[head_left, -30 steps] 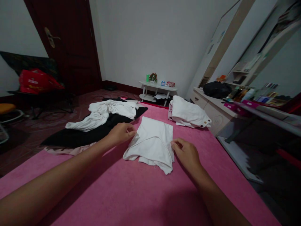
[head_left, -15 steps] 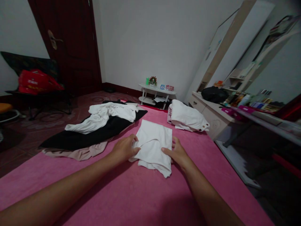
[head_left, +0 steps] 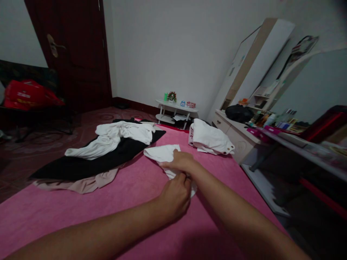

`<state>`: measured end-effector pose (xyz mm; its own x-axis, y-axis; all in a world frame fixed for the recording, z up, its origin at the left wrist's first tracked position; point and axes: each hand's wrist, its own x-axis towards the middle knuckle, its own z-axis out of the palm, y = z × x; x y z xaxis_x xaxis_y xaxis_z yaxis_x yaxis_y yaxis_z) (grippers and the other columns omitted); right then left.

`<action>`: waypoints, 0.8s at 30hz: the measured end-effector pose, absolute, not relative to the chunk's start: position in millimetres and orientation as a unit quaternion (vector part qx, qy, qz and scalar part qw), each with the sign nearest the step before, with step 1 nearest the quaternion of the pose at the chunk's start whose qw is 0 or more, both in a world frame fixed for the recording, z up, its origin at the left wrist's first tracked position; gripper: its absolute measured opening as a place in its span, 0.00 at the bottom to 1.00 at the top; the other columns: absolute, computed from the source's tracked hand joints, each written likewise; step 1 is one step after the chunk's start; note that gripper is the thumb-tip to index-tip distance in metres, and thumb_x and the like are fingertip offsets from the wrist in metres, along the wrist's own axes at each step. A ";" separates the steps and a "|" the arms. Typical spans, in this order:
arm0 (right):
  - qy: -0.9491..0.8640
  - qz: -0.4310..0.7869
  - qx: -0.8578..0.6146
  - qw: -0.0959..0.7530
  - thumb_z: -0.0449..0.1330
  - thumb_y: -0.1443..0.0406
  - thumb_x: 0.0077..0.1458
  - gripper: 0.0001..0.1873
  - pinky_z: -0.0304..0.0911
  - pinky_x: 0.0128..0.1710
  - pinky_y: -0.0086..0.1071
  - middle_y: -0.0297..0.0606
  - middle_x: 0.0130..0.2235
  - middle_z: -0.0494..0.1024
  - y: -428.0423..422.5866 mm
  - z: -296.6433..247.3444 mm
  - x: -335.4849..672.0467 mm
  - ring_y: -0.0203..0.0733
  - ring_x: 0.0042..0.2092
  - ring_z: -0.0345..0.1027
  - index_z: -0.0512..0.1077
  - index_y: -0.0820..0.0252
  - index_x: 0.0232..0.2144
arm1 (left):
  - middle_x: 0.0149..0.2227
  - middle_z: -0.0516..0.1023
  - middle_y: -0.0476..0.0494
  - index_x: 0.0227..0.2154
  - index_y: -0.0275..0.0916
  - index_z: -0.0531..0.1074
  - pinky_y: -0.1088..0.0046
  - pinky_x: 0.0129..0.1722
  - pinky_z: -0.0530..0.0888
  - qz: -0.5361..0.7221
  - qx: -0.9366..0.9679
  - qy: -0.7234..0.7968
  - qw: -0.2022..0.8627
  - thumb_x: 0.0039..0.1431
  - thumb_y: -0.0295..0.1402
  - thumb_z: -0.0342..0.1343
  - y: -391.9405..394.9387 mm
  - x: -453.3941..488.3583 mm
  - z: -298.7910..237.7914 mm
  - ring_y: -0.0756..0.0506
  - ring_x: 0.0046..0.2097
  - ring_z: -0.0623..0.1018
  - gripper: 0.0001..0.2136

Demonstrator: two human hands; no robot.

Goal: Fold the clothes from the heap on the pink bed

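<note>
1. The small white cloth (head_left: 159, 152) lies on the pink cover (head_left: 130, 231), between the two hands; its middle and near part are mostly hidden under them, with a scrap showing just right of the left hand (head_left: 176, 196).
2. The left hand's fingertips are tucked out of sight, and so are the far fingertips of the right hand (head_left: 181, 161); both forearms run off the bottom of the view.
3. At the left edge the chair under the red bag (head_left: 28, 95) is cut off and dark; at the right the mirror (head_left: 306, 86) is cropped. The bottles (head_left: 271, 118) near it blur together.
4. Writing: the red bag carries pale and yellowish characters, too small to read. Dark red lettering on the end of the folded white pile (head_left: 213, 138) is partly turned away and cannot be made out whole.
5. Left arm: it comes in from the lower left, knuckles up, fingers curled into a tight grip on the cloth's near part.
6. Right arm: it slants in from the lower right, the hand beyond the left one, thumb pointing left across the cloth; whether its grip is closed cannot be told.
7. Left of the cloth, a rumpled white garment (head_left: 124, 133) lies over a black garment (head_left: 89, 168), with a dusty-pink garment (head_left: 93, 183) under its near edge.
</note>
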<state>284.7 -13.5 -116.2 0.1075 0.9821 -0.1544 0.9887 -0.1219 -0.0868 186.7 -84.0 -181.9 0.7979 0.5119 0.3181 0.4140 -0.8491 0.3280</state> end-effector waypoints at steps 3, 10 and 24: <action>0.669 -0.063 0.738 0.068 0.67 0.44 0.33 0.51 0.64 0.44 0.45 0.58 0.50 0.74 -5.2 -125.5 270.8 0.61 0.50 0.69 0.63 0.66 0.55 | 0.55 0.63 0.28 0.52 0.31 0.62 0.53 0.53 0.68 0.234 0.949 0.170 0.127 0.54 0.24 0.48 -99.1 190.9 -191.5 0.34 0.56 0.64 0.21; 0.676 0.020 0.736 -0.027 0.62 0.58 0.44 0.34 0.64 0.40 0.41 0.50 0.46 0.76 -18.9 -146.0 295.9 0.56 0.46 0.72 0.62 0.60 0.54 | 0.51 0.70 0.38 0.40 0.39 0.72 0.61 0.52 0.69 0.277 0.929 0.096 0.225 0.56 0.24 0.49 -99.0 179.4 -203.7 0.40 0.53 0.68 0.11; 0.654 0.235 0.713 -0.096 0.59 0.59 0.49 0.24 0.60 0.43 0.34 0.41 0.49 0.75 -16.6 2.9 456.0 0.51 0.48 0.68 0.68 0.54 0.50 | 0.34 0.79 0.46 0.34 0.41 0.76 0.72 0.41 0.69 0.238 0.929 0.039 0.282 0.51 0.24 0.54 -78.7 191.6 -215.5 0.48 0.37 0.75 0.10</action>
